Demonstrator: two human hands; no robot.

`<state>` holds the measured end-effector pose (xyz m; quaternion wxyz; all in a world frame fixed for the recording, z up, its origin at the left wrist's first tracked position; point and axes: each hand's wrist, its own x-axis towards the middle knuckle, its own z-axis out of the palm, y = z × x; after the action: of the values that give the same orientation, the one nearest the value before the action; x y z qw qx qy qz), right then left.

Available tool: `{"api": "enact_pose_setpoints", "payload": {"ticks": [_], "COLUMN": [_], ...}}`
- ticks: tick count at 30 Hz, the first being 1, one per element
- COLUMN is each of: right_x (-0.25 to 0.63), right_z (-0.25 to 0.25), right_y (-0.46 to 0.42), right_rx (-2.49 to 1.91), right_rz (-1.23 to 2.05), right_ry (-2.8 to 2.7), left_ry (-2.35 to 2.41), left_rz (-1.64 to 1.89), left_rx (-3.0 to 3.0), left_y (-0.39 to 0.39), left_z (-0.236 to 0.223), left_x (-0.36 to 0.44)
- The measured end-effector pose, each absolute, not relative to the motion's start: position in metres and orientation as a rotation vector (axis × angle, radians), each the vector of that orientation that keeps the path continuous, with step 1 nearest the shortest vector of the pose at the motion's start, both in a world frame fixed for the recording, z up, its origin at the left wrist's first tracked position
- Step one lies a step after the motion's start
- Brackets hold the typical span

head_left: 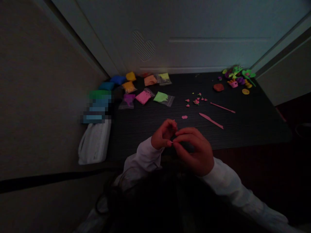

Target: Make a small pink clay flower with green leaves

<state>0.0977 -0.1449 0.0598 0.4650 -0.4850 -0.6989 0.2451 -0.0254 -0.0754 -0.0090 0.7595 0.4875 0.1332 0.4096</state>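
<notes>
My left hand (163,135) and my right hand (195,152) meet above the front edge of the dark table. Between their fingertips is a small pink piece of clay (171,142), pinched from both sides; its shape is too small to make out. Just beyond the hands lie two flat pink clay discs (184,117), touching each other. To their right rest a pink modelling knife (211,120) and a thinner pink modelling tool (222,107). Several tiny pink and green clay pieces (196,102) are scattered behind the discs.
Bags of coloured clay, among them a pink one (143,96) and a green one (161,97), spread over the table's left half. A white packet (94,142) sits at the left edge. Finished-looking clay flowers (247,74) crowd the far right corner, near a reddish-brown lump (218,87).
</notes>
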Motion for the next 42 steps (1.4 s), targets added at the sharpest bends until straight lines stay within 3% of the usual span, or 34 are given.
{"api": "enact_pose_setpoints", "payload": {"ticks": [6, 10, 16, 34, 42], "right_x": [0.104, 0.109, 0.111, 0.120, 0.164], "right_z": [0.054, 0.039, 0.023, 0.014, 0.010], "right_y": [-0.137, -0.128, -0.121, -0.110, -0.073], "right_rx": [-1.221, -1.259, -1.278, -1.434, -1.727], "right_rz": [0.976, 1.229, 1.367, 1.013, 0.757], "right_ry": [-1.462, -1.284, -1.137, -1.383, -1.493], "left_ry": [0.292, 0.352, 0.591, 0.877, 0.797], "left_rz": [0.822, 0.957, 1.057, 1.017, 1.116], "left_rx": [1.013, 1.026, 1.302, 1.200, 1.055], "left_y": [-0.078, -0.075, -0.076, -0.078, -0.074], "left_z": [-0.009, -0.014, -0.010, -0.007, -0.013], "left_x": [-0.027, -0.027, -0.027, -0.022, -0.021]}}
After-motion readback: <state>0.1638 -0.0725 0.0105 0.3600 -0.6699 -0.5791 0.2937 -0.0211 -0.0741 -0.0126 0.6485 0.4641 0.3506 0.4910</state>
